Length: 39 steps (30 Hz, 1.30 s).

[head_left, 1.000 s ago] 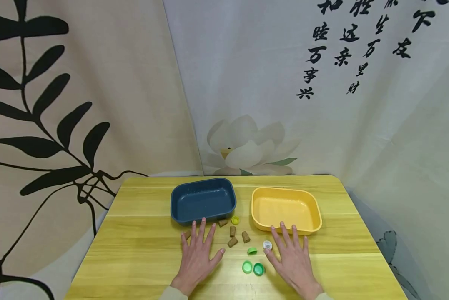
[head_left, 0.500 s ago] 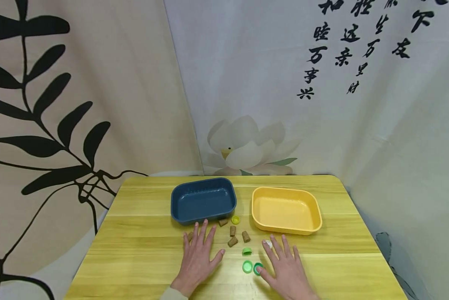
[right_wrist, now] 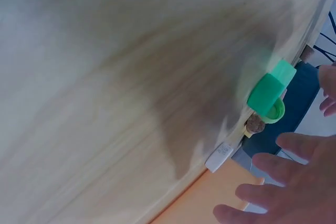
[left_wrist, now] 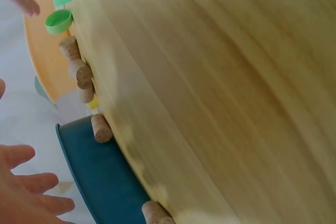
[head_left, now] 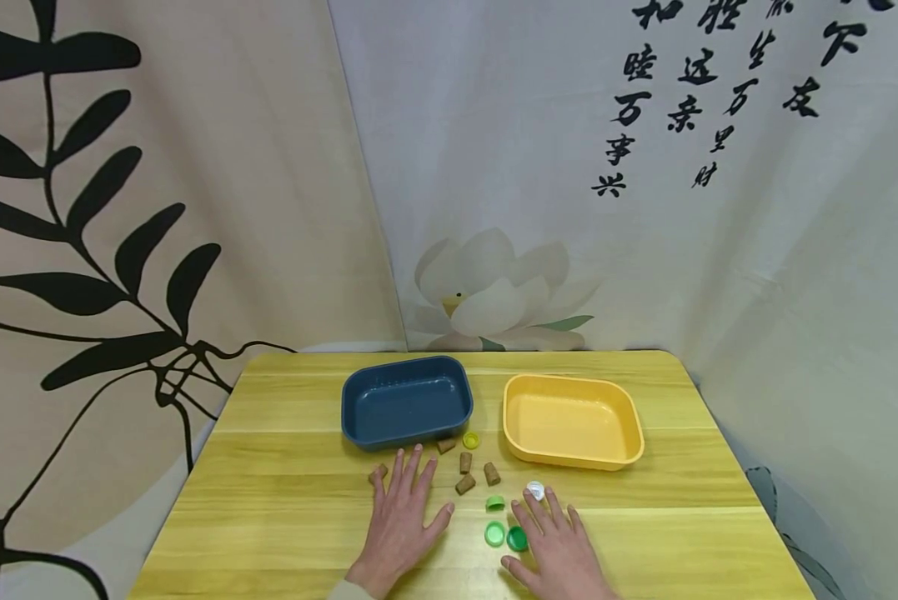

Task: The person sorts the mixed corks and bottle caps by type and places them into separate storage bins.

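My left hand (head_left: 402,521) lies flat on the yellow wooden table (head_left: 283,500) with its fingers spread, holding nothing. A cork (head_left: 378,474) sits just left of its fingertips, and several more corks (head_left: 465,483) lie to their right. My right hand (head_left: 561,546) also rests open, fingers spread. Two green caps (head_left: 495,534) (head_left: 518,538) lie right against its left edge; I cannot tell whether it touches them. A white cap (head_left: 535,490) sits by its fingertips and a third green cap (head_left: 496,502) lies just left of that. In the right wrist view the fingers (right_wrist: 294,182) hover straight near a green cap (right_wrist: 268,95).
A dark blue tray (head_left: 407,400) and a yellow tray (head_left: 572,419) stand side by side behind the small objects, both with nothing in them. A small yellow-green cap (head_left: 471,439) sits between the trays. Printed curtains hang close behind the table.
My right hand has drawn back from the yellow tray's front edge toward me and slightly left, ending beside the two green caps. The left hand has barely shifted.
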Tool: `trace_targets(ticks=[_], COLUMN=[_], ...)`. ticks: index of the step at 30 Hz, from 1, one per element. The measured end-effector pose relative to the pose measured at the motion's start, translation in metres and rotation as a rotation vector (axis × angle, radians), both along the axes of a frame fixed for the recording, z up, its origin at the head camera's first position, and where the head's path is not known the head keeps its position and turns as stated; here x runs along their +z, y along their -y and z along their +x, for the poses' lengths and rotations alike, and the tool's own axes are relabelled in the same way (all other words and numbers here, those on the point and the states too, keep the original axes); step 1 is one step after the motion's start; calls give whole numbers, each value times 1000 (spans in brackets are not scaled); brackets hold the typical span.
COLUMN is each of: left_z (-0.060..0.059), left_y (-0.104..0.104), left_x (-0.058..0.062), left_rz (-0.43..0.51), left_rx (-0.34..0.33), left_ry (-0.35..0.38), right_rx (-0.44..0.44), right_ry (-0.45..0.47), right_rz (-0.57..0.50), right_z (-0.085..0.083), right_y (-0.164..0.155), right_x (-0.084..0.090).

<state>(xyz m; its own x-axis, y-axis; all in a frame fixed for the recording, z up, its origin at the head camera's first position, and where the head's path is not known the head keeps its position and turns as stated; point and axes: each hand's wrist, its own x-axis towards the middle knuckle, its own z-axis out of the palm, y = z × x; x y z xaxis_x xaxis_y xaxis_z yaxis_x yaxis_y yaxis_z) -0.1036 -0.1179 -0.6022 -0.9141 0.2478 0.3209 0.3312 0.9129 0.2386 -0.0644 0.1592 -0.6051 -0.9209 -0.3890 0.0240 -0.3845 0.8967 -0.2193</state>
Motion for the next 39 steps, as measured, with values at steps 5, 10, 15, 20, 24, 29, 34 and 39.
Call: trace_targets(ticks=[5,10,15,20,24,29,34,39], left_z=[0,0,0,1,1,1,1,1], left_y=[-3,-6,-10,-16,-20,-25,-31,-35], left_x=[-1,-2,-2,0,0,-1,0,3], left_rz=[-6,1,12,41,45,43,67,79], left_rx=[-4,-7,-11,-13,-16,-24,-37,-40], left_ry=[-2,18,38,61,69,49,44,48], right_rx=[21,56,71,64,30,-12,-53,-77], right_ry=[3,-60,-130,-208,-283,-306,-358,-476], right_rz=[11,40,35,-9,-35,-87,-177,-276], right_z=[0,0,1,1,1,-2,-9,-26], right_y=[0,-2,-3,-3,-6,-12,-18,-27], right_x=[0,-3,-7,-10,-8,1,12,23])
